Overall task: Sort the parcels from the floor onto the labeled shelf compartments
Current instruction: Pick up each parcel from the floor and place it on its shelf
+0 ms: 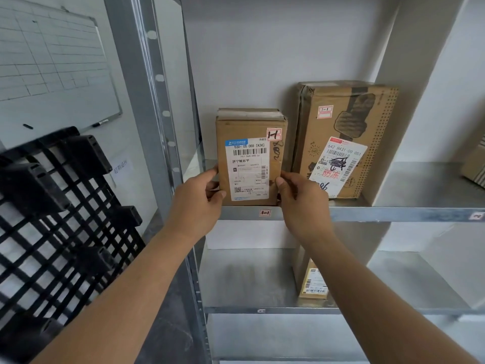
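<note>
A small brown cardboard parcel [250, 132] with a white shipping label and a red-edged sticker marked 1-1 stands upright on the metal shelf [409, 214], at its left end. My left hand [195, 203] grips the parcel's lower left edge, thumb on the front. On the lower right edge my right hand [301, 198] holds it the same way. A small tag reading 1-1 [265, 213] sits on the shelf's front lip just below the parcel. A larger brown parcel [343, 132], also stickered 1-1, stands right beside it.
A grey steel upright [154, 106] bounds the compartment on the left. A black plastic pallet [52, 219] leans against the wall under a whiteboard [52, 64]. Another parcel [313, 283] stands on the lower shelf [249, 310]. A parcel corner [476, 164] shows at far right.
</note>
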Available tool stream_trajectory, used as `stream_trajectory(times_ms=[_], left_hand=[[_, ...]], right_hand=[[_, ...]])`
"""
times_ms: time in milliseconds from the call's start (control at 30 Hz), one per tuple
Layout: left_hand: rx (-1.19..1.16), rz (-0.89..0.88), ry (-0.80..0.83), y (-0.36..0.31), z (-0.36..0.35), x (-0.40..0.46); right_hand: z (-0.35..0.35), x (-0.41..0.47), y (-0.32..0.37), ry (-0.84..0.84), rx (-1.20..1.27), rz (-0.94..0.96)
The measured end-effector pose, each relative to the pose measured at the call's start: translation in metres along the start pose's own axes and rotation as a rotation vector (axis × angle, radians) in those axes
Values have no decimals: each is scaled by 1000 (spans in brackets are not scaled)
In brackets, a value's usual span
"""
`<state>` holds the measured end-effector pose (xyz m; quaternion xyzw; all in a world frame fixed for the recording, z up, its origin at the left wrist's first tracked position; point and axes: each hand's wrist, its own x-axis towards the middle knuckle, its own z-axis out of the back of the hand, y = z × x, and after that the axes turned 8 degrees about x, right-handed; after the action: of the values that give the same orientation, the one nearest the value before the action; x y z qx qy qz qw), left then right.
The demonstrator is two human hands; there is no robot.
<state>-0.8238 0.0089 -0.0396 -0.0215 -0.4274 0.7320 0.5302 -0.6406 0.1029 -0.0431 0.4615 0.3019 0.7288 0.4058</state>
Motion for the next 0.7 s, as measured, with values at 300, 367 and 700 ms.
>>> stream_trajectory(times_ms=[300,367,700], left_hand=[[6,18,1,-2,-6,15],[9,30,-4,-2,-7,17],[1,63,0,-4,-10,23]], right_hand=[[-5,14,1,-3,-67,-26],[-7,16,1,-3,-61,-40],[-11,22,2,2,-90,-71]])
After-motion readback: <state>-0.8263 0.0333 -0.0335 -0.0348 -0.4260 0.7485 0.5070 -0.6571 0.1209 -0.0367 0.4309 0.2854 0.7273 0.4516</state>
